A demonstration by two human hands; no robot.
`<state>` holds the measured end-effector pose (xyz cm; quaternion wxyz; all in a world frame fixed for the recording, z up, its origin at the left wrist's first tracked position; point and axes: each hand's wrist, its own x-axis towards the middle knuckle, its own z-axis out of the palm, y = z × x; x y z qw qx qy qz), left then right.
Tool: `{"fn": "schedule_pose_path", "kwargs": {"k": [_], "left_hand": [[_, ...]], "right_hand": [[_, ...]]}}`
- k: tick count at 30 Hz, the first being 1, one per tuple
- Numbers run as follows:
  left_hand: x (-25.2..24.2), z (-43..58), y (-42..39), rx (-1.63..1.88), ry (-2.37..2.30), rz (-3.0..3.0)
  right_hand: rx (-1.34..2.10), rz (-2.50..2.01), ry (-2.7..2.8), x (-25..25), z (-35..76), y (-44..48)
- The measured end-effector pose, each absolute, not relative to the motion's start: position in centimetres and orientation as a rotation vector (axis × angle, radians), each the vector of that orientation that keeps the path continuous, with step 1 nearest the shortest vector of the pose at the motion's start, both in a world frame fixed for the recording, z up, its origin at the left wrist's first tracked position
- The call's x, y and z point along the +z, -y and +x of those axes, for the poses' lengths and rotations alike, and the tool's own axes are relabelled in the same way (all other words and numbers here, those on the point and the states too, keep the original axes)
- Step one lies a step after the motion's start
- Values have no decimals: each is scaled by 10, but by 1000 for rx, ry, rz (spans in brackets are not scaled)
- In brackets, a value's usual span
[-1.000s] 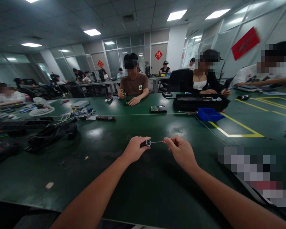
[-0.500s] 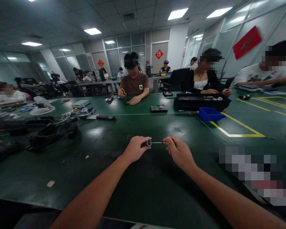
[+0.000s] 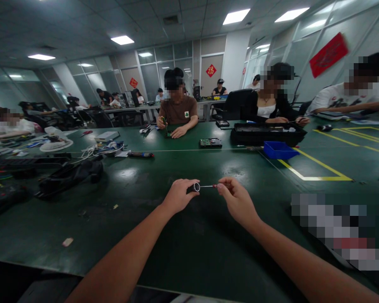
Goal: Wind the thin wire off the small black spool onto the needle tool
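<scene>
My left hand (image 3: 179, 194) is closed around a small black cylindrical part (image 3: 194, 187) with a pale ring at its end. Pinched in the fingers of my right hand (image 3: 238, 198) is a screwdriver (image 3: 208, 186) with a red handle, most of which the fingers hide. Its thin metal shaft points left, and the tip meets the black part at or near the ringed end; whether it sits inside cannot be made out. Both hands are raised over the green table (image 3: 189, 261).
Ahead lie a hard drive (image 3: 210, 143), a dark pen-shaped tool (image 3: 140, 155) and a blue bin (image 3: 279, 150) beside a long black tray (image 3: 268, 134). Cables and a black housing (image 3: 72, 176) are at left. A co-worker (image 3: 178, 109) sits opposite; a blurred object (image 3: 344, 235) lies at right.
The black part has tilted slightly and its ringed end has shifted a little up and left. My right fingers have moved slightly on the screwdriver handle.
</scene>
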<state>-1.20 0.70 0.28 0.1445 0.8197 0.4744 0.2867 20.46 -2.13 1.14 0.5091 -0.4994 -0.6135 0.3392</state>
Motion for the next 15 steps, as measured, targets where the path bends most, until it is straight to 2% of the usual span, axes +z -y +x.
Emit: {"fn": "schedule_pose_path", "kwargs": {"k": [6,15], "left_hand": [[8,-11,-6,837,-1316,2432],[-1,-13,-10,810,-1320,2446]], "right_hand": [[1174,-1060,1071,7,212,6],[971,-1099,1237,5,210,10]]}}
